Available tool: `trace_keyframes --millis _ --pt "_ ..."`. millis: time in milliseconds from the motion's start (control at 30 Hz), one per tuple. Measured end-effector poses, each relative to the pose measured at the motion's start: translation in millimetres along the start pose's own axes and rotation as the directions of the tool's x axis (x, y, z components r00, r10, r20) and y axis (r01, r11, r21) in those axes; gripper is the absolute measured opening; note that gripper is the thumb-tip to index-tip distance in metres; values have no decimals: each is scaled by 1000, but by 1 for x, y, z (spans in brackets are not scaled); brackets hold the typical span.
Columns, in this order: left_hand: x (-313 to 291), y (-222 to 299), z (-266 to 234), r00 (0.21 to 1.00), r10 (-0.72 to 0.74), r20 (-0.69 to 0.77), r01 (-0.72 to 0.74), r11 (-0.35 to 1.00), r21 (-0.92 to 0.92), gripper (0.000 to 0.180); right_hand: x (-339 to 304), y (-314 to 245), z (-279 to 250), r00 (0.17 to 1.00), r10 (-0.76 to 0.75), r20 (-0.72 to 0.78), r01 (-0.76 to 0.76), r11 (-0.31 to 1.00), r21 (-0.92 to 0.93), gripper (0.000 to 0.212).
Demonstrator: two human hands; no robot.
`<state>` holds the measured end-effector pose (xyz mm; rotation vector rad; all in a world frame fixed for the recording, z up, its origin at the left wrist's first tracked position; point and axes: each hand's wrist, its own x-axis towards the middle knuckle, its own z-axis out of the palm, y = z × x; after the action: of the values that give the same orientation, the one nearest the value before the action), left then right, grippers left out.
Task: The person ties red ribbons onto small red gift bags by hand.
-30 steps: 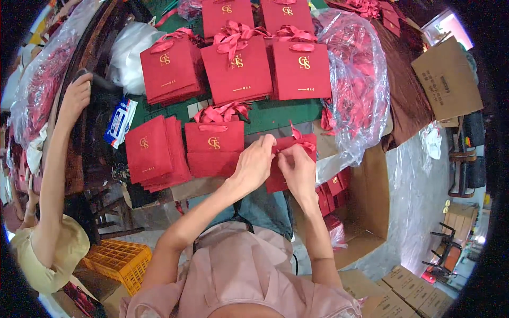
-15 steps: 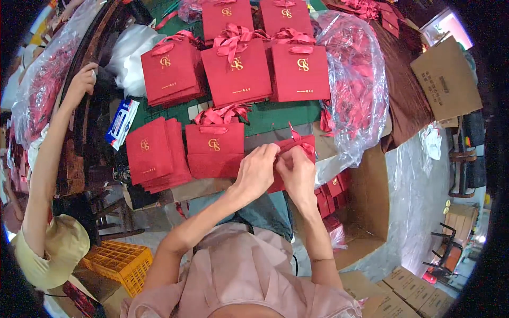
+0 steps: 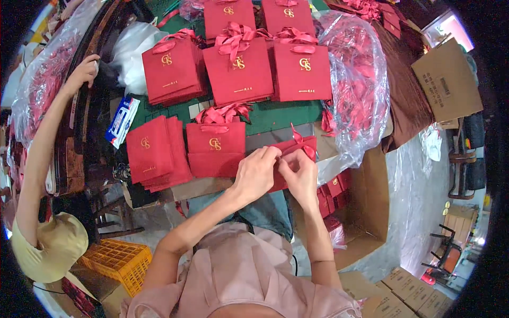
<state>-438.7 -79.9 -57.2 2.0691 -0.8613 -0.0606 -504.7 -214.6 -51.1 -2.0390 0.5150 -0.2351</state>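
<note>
**Both hands working a ribbon on a red gift bag**

Taking the red gift bag [image 3: 297, 151] under the hands as the landmark: far to its left, a co-worker's hand [image 3: 85, 70] is reaching up to a clear plastic sack of red ribbons [image 3: 45, 87], the arm in a yellow sleeve. Nearer, still left of the bag, a blue and white packet [image 3: 121, 121] is lying at the edge of the green counter [image 3: 278, 112]. Beside that, a stack of flat red bags [image 3: 154, 152] is resting, and just left of the landmark bag a finished bag with a red bow [image 3: 216, 143] is lying flat.

The left hand [image 3: 257, 170] is closing its fingers together on the near left edge of the red gift bag, pinching it. The right hand [image 3: 301, 174] is touching the left, its fingers clamped on the thin red ribbon [image 3: 297, 139] that is rising from the bag's top.

Behind the bag, 3 upright bags with bows [image 3: 238, 66] are standing in a row. To its right, a large clear bag of ribbons [image 3: 356, 90] is slumping, and below right an open cardboard box [image 3: 366, 212] is holding more red items.
</note>
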Motion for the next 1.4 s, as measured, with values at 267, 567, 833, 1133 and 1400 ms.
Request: trace_keyframes --millis 267,567,833,1133,1400 --pt "-1 0 -3 998 -61 22 61 998 -22 15 -6 -4 9 972 -230 -40 216 950 -225 16" --pt "6 -8 -19 939 -294 177 333 906 -262 18 -4 5 2 1000 -10 19 7 991 134 13" --pt "4 -23 -12 905 -361 225 422 832 -360 17 -10 0 -3 997 -79 -21 79 997 26 8" --pt "1 -15 -14 917 -343 204 393 864 -315 18 -6 -5 2 996 -87 2 87 996 6 13" --pt "-5 -7 1 999 -29 -41 23 990 -138 14 -8 -18 7 984 -171 -45 163 975 -151 13"
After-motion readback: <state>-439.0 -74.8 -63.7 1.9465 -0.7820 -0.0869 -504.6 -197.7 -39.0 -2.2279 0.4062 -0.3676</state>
